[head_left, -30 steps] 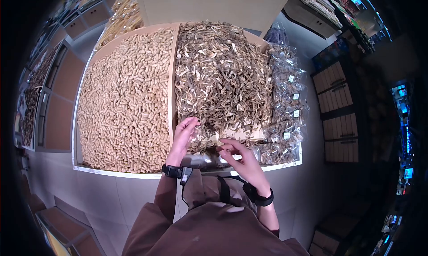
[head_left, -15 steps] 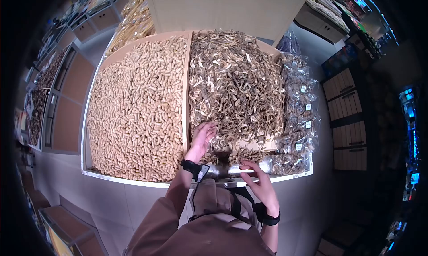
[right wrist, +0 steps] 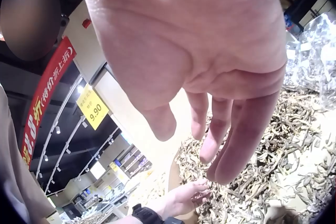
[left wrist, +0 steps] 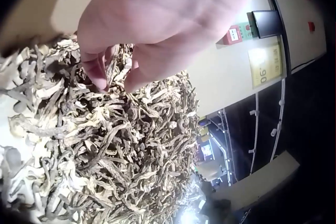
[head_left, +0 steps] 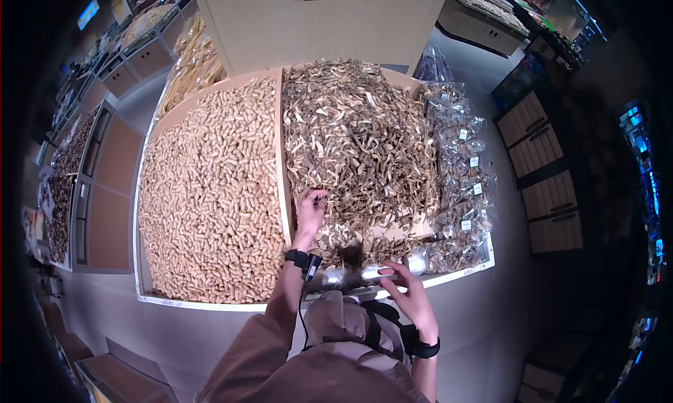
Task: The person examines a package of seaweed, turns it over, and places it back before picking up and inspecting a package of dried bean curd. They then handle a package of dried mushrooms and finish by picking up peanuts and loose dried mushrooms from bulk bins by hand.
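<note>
Dried brown strips, like sliced mushrooms [head_left: 357, 136], fill the right half of a bin. My left hand [head_left: 310, 212] reaches into them beside the divider. In the left wrist view its bent thumb and finger [left wrist: 100, 79] touch the strips [left wrist: 110, 145]; strips show between the tips, and whether any are gripped cannot be told. Over the bin's front edge hangs my right hand [head_left: 412, 301], fingers apart and holding nothing; the right wrist view shows this hand [right wrist: 194, 45] above the strips [right wrist: 252, 192]. A blurred dark patch [head_left: 350, 254] lies between the hands.
Peanuts [head_left: 210, 192] fill the left half, behind a wooden divider [head_left: 282, 164]. Labelled clear bags [head_left: 463, 164] line the right side. Shiny wrapping [head_left: 333, 278] lies along the white front edge [head_left: 203, 305]. A pale panel [head_left: 322, 35] stands behind.
My left hand has moved slightly forward over the strips. The right hand has drawn back and right, away from the left. The dark patch between them shows more clearly than at first.
</note>
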`<move>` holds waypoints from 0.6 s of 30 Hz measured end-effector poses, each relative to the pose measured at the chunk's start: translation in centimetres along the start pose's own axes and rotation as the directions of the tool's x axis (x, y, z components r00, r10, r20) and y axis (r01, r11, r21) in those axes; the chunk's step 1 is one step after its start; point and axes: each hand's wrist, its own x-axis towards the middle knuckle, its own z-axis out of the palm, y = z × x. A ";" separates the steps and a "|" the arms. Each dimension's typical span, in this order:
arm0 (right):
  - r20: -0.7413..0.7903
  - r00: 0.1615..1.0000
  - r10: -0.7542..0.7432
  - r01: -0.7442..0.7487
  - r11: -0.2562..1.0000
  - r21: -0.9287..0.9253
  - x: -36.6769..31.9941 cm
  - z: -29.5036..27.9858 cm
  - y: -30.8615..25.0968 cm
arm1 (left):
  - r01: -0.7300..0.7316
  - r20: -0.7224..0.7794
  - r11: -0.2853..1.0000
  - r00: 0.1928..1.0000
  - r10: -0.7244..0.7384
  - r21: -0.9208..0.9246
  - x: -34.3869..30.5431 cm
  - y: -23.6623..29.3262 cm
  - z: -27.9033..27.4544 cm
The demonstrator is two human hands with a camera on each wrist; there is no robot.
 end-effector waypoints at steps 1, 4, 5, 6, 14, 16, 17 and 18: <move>0.002 1.000 -0.002 0.002 1.000 -0.001 0.1 0.1 0.4 | -0.122 -0.030 0.987 0.992 0.126 0.109 -0.4 0.0 -0.2; 0.026 1.000 0.008 -0.009 0.998 0.056 0.6 0.3 1.4 | -0.216 -0.040 0.955 0.973 0.229 0.203 -1.1 0.9 -1.1; 0.040 0.999 0.006 -0.008 0.998 0.059 0.5 0.3 1.7 | -0.165 -0.008 0.979 0.986 0.167 0.119 -1.4 1.6 -1.6; 0.053 0.999 0.005 -0.008 0.998 0.063 0.4 0.3 1.9 | -0.109 0.029 0.993 0.994 0.108 0.035 -1.8 1.9 -1.9; 0.036 0.998 -0.042 0.036 0.986 0.166 1.0 -0.3 3.5 | -0.112 0.202 0.990 0.975 0.094 0.080 -7.1 6.2 -3.4; -0.055 0.991 -0.118 0.127 0.968 0.216 2.9 0.1 8.0 | -0.157 0.180 0.985 0.973 0.142 0.072 -9.3 7.5 -3.5; -0.061 0.991 -0.123 0.133 0.967 0.216 3.4 0.0 9.8 | -0.250 0.169 0.957 0.960 0.225 0.150 -9.8 7.7 -3.7; -0.119 0.988 -0.097 0.117 0.977 0.180 3.9 -0.1 11.3 | -0.338 0.160 0.913 0.938 0.307 0.228 -10.1 7.9 -3.7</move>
